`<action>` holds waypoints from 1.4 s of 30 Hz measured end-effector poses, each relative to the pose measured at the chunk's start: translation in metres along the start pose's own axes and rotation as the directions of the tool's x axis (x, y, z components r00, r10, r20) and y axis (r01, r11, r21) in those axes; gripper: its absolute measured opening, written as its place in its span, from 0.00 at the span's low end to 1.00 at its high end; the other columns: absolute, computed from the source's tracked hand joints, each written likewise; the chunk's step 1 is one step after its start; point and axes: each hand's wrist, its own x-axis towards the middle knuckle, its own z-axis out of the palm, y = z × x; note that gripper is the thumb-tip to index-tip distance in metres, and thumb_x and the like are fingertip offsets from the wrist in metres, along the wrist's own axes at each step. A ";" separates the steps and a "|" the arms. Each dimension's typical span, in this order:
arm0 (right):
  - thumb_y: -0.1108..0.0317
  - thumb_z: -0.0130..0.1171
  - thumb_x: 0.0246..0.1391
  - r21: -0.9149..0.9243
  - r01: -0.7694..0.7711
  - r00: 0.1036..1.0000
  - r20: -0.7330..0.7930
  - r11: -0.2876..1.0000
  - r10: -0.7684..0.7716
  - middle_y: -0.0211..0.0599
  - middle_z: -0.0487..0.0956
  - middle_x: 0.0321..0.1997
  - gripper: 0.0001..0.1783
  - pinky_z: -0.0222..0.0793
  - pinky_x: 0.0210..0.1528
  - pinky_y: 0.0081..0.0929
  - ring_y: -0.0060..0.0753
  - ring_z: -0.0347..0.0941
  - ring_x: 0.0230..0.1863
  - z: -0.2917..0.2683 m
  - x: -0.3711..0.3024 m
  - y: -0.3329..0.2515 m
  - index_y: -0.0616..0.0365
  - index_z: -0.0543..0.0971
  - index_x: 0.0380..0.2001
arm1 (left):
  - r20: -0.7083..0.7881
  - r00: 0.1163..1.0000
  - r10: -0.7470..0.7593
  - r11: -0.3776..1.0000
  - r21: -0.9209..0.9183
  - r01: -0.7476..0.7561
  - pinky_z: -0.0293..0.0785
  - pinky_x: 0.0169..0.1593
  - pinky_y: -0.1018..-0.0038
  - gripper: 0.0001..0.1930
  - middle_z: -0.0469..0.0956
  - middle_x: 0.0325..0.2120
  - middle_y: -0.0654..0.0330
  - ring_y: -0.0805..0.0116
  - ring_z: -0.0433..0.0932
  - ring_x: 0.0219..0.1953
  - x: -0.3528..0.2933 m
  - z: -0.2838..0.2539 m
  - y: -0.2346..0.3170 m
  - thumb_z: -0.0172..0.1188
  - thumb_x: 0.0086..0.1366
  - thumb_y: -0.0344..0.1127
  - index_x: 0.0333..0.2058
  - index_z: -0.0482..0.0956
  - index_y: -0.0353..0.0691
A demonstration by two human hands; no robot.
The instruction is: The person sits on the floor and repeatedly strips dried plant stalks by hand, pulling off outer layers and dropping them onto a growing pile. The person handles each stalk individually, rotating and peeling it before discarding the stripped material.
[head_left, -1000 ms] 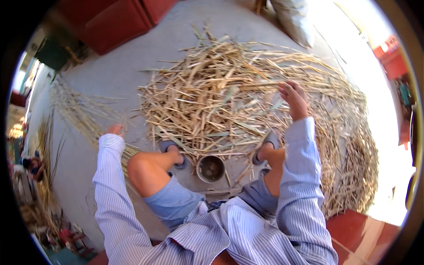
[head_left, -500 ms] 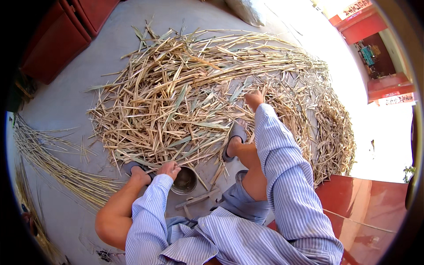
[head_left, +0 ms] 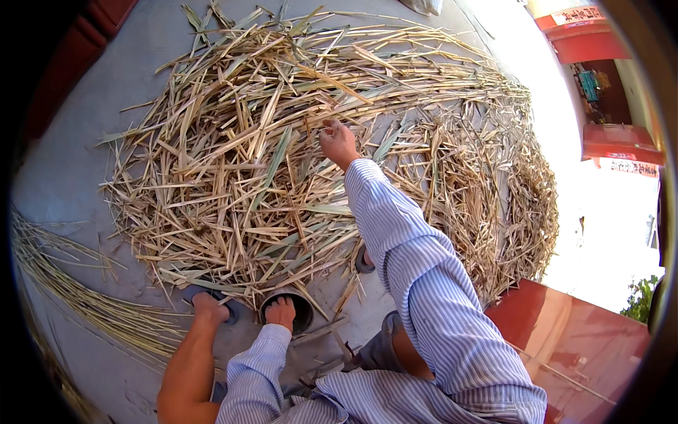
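A large heap of dry, pale stalks and leaves (head_left: 212,177) spreads over the grey floor before me. My right hand (head_left: 339,143) reaches out above its middle. Its fingers are loosely bent and apart, with nothing visible in them. Close to my feet, a round dark pot (head_left: 304,314) stands at the heap's near edge. My left hand (head_left: 280,312) dips into this pot, fingers down. What those fingertips touch is hidden, and the pot's contents cannot be made out.
Long thin stalks (head_left: 92,290) lie in a bundle at the left. By the pot is a low wooden piece (head_left: 321,330). My slippered left foot (head_left: 212,305) rests left of the pot. A red surface (head_left: 565,325) lies at the right, and a dark red piece of furniture (head_left: 63,63) stands far left.
My right hand has moved left and farther out over the heap. My left hand has gone from beside the pot's rim into the pot. The view has shifted.
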 end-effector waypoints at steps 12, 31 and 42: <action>0.62 0.63 0.51 0.316 -0.191 0.977 -0.030 0.929 0.211 0.47 0.81 0.46 0.25 0.71 0.49 0.28 0.37 0.78 0.46 0.011 0.049 0.027 0.65 0.76 0.50 | 0.090 0.992 0.084 0.996 0.007 -0.085 0.78 0.37 0.60 0.15 0.79 0.36 0.51 0.55 0.80 0.38 0.010 0.025 0.006 0.64 0.56 0.37 0.40 0.78 0.39; 0.66 0.59 0.59 0.976 -0.213 0.977 0.214 -0.042 0.017 0.27 0.73 0.24 0.06 0.74 0.29 0.25 0.24 0.71 0.25 -0.259 -0.080 -0.149 0.56 0.77 0.31 | -0.941 0.194 0.279 0.935 0.220 -0.277 0.73 0.40 0.63 0.09 0.78 0.31 0.55 0.55 0.77 0.35 -0.127 -0.263 0.037 0.62 0.54 0.28 0.35 0.77 0.38; 0.62 0.57 0.61 0.925 -0.355 0.886 0.380 0.138 -0.266 0.26 0.80 0.33 0.07 0.74 0.42 0.21 0.20 0.76 0.37 -0.229 -0.252 -0.215 0.51 0.79 0.36 | -0.884 0.012 0.468 0.867 0.461 0.189 0.67 0.42 0.65 0.17 0.81 0.34 0.61 0.64 0.77 0.37 -0.274 -0.395 0.089 0.68 0.52 0.36 0.40 0.79 0.38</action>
